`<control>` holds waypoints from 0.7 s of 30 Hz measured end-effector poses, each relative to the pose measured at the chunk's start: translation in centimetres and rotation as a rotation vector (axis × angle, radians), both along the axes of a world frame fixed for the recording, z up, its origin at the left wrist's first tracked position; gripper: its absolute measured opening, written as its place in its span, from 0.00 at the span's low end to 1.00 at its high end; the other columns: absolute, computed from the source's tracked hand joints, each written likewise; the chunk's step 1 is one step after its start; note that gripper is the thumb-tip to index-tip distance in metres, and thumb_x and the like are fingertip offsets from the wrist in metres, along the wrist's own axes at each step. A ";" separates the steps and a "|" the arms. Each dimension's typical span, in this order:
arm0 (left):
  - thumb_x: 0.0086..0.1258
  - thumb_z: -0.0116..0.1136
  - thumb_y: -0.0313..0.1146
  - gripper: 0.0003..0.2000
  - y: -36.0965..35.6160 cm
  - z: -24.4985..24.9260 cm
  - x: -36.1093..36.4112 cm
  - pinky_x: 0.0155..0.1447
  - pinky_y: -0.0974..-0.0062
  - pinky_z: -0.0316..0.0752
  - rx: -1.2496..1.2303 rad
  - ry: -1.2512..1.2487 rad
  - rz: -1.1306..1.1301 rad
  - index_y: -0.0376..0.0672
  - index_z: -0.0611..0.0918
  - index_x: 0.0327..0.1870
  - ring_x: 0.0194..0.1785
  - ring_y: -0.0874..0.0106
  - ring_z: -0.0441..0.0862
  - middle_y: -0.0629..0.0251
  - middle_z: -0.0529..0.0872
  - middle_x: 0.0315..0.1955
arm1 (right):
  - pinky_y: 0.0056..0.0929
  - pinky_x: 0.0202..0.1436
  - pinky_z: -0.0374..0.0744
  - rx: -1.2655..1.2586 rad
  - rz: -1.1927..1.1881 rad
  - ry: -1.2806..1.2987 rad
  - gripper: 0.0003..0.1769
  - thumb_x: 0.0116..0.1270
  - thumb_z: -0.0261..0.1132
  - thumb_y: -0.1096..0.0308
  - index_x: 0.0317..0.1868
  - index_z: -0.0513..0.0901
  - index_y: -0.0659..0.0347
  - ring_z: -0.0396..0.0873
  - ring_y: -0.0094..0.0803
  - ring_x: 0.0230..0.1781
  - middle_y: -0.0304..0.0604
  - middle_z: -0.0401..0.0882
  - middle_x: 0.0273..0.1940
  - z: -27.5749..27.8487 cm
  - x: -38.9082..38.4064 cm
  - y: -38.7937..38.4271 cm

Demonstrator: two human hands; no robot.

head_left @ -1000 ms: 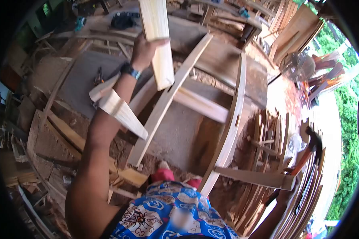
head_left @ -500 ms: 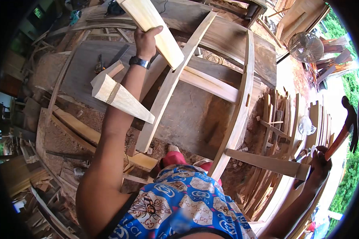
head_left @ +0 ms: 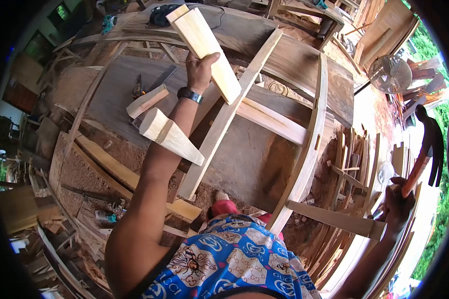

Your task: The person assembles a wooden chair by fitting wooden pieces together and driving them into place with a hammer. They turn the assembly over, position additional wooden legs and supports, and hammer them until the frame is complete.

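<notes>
A broad grey-brown wooden slab (head_left: pixel 237 172) spreads out below me, seen between the sides of a pale, unpainted wooden frame (head_left: pixel 306 164) that stands in front of my blue-and-white patterned shirt (head_left: pixel 247 254). The frame's long left rail (head_left: pixel 218 134) and its slotted right rail (head_left: pixel 316 117) are joined by a straight pale crosspiece (head_left: pixel 272 120). To my right, long brown wooden strips (head_left: pixel 327 249) lie in a heap, and farther off is a round wire-caged fan (head_left: pixel 390 74).

My left hand (head_left: pixel 199 72) grips a flat, pale-yellow wooden board (head_left: pixel 209 42), thumb across its face, fingers curled out of sight behind. The board slants, its lower end meeting the left rail; whether it is seated there I cannot tell. A pale tapered wooden piece (head_left: pixel 169 133) sticks out from that rail over my forearm, and a browner tapered piece (head_left: pixel 336 219) juts from the right rail towards my other wrist.

My right hand (head_left: pixel 400 202) is closed round the orange-brown handle of a black-headed claw hammer (head_left: pixel 424 154), held head up. Smaller still are a short wooden block (head_left: pixel 148 101) and my dark wristwatch (head_left: pixel 190 94).
</notes>
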State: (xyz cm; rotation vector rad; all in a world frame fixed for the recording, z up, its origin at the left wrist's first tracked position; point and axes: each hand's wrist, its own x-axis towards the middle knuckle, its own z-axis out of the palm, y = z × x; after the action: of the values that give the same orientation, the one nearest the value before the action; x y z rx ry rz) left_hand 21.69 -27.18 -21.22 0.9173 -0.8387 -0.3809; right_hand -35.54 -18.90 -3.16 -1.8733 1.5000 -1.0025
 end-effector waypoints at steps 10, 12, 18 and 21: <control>0.61 0.68 0.26 0.08 0.0 0.2 -0.9 0.44 0.70 0.79 0.039 -0.261 0.200 0.31 0.84 0.37 0.37 0.68 0.86 0.58 0.88 0.34 | 0.15 0.16 0.56 0.062 -0.039 -0.036 0.15 0.64 0.68 0.76 0.52 0.81 0.65 0.60 0.11 0.13 0.26 0.66 0.21 -1.5 -2.3 -0.2; 0.62 0.68 0.27 0.10 -0.2 0.5 -1.5 0.45 0.69 0.80 0.011 -0.344 0.205 0.30 0.82 0.39 0.38 0.68 0.86 0.56 0.88 0.36 | 0.15 0.16 0.56 0.034 -0.036 0.014 0.16 0.64 0.69 0.76 0.52 0.81 0.65 0.60 0.11 0.13 0.26 0.67 0.20 -1.2 -2.6 0.1; 0.61 0.68 0.28 0.14 -0.4 1.9 -3.3 0.47 0.65 0.80 0.059 -0.521 0.286 0.28 0.80 0.42 0.39 0.62 0.86 0.51 0.87 0.36 | 0.15 0.15 0.55 -0.011 -0.087 -0.030 0.16 0.65 0.68 0.74 0.52 0.80 0.65 0.59 0.11 0.13 0.27 0.69 0.21 -1.3 -3.5 0.8; 0.61 0.68 0.30 0.15 -1.8 1.1 -2.1 0.48 0.64 0.80 0.096 -0.545 0.280 0.27 0.80 0.42 0.40 0.58 0.86 0.49 0.87 0.36 | 0.15 0.16 0.55 -0.015 -0.087 -0.016 0.16 0.65 0.68 0.74 0.53 0.80 0.65 0.60 0.11 0.13 0.27 0.69 0.21 -1.1 -3.1 1.0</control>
State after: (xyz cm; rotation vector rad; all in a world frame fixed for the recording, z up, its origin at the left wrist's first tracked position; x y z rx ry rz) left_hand 19.55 -28.94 -20.09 1.2357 -1.1737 0.0833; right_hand -38.59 -17.90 -4.25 -1.8190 1.5805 -1.0688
